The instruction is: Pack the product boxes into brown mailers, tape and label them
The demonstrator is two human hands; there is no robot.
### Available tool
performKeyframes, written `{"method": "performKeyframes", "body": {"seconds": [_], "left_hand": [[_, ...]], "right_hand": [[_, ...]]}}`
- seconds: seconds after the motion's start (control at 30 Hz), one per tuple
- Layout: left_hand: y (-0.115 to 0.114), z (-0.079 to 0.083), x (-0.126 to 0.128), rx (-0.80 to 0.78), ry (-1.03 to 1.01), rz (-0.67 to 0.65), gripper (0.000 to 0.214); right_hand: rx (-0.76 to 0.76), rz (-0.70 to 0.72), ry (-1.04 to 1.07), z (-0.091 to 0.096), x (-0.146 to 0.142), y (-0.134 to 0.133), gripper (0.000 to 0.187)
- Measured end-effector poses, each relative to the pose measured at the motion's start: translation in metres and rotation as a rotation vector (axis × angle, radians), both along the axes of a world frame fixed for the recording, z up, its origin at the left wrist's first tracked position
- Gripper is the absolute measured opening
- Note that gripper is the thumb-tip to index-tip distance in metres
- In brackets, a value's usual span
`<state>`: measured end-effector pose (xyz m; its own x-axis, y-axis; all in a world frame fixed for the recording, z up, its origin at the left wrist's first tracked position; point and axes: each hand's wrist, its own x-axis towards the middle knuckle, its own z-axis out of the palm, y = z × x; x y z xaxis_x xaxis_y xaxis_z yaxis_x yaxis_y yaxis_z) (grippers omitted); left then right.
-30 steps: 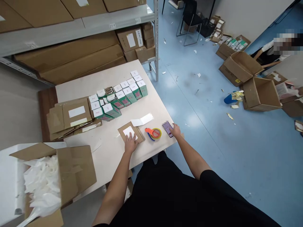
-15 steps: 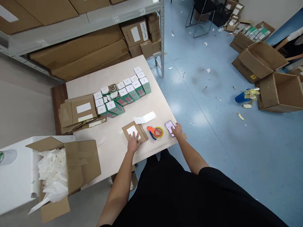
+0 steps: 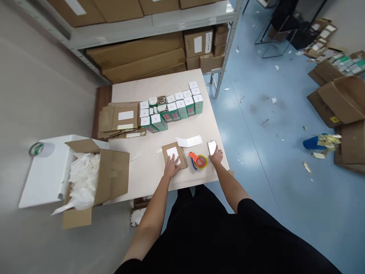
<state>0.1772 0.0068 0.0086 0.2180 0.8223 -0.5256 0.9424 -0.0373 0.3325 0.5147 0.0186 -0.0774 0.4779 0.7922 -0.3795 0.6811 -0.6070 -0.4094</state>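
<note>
My left hand (image 3: 171, 166) lies with fingers spread on a flat cardboard package (image 3: 183, 162), partly over its white label (image 3: 172, 153). At the table's right edge, my right hand (image 3: 216, 156) has its fingers around the lower end of a phone (image 3: 211, 147), whose screen shows white. Between the hands sits an orange tape dispenser (image 3: 196, 159) with a yellow tape roll (image 3: 205, 156) and a blue part beside it. Just beyond the package is a folded white card (image 3: 189, 141).
Several green-and-white boxes (image 3: 181, 109) stand in rows on the table (image 3: 128, 91), beside stacked flattened cartons (image 3: 118, 118). A carton (image 3: 114, 173) of white plastic bags is at left. Behind stands a loaded shelf (image 3: 159, 21). Open cartons (image 3: 353, 140) and paper scraps lie on the floor.
The view has shifted, so the table things sit further right in it. The phone's screen has turned from a coloured page to plain white. My left hand stays on the package.
</note>
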Motion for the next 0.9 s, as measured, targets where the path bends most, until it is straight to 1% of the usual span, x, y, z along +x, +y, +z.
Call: {"method": "performKeyframes", "body": {"seconds": [0.1,0.17,0.27,0.33,0.4,0.47,0.5,0.53,0.6,0.63,0.67,0.77,0.83,0.9], "left_hand": [[-0.001,-0.004,-0.001,-0.015,-0.032,0.020,0.079],[-0.001,-0.007,-0.002,-0.025,-0.048,0.025,0.080],[0.000,-0.011,-0.004,-0.029,-0.062,0.026,0.082],[0.001,-0.012,-0.004,-0.035,-0.070,0.026,0.082],[0.001,-0.014,-0.003,-0.037,-0.083,0.034,0.082],[-0.002,-0.015,-0.001,-0.020,-0.106,0.044,0.084],[-0.005,-0.017,0.000,0.001,-0.119,0.056,0.086],[-0.009,-0.018,0.000,0.027,-0.132,0.077,0.088],[-0.018,-0.022,0.000,0.093,-0.168,0.139,0.094],[-0.022,-0.024,-0.002,0.125,-0.193,0.173,0.097],[-0.026,-0.025,-0.004,0.152,-0.226,0.196,0.098],[-0.034,-0.029,-0.021,0.169,-0.338,0.237,0.104],[-0.037,-0.028,-0.040,0.139,-0.415,0.275,0.111],[-0.042,-0.025,-0.065,0.100,-0.487,0.328,0.115]], "right_hand": [[-0.004,0.005,0.024,0.008,-0.006,0.032,0.088],[-0.007,-0.005,0.036,0.015,-0.008,0.042,0.085],[0.015,-0.025,0.033,0.031,-0.012,0.041,0.086],[0.101,-0.015,0.045,0.045,-0.021,0.033,0.082],[0.239,0.059,0.090,0.059,-0.041,0.023,0.073],[0.334,0.186,0.173,0.070,-0.073,0.013,0.061],[0.321,0.250,0.237,0.074,-0.092,0.008,0.054],[0.278,0.314,0.309,0.076,-0.112,0.003,0.047],[0.186,0.422,0.418,0.078,-0.149,-0.006,0.040],[0.142,0.424,0.440,0.077,-0.164,-0.010,0.039],[0.132,0.401,0.445,0.077,-0.177,-0.014,0.039],[0.165,0.295,0.449,0.080,-0.199,-0.019,0.045],[0.186,0.245,0.453,0.085,-0.207,-0.019,0.049],[0.202,0.235,0.480,0.091,-0.218,-0.019,0.047]]}}
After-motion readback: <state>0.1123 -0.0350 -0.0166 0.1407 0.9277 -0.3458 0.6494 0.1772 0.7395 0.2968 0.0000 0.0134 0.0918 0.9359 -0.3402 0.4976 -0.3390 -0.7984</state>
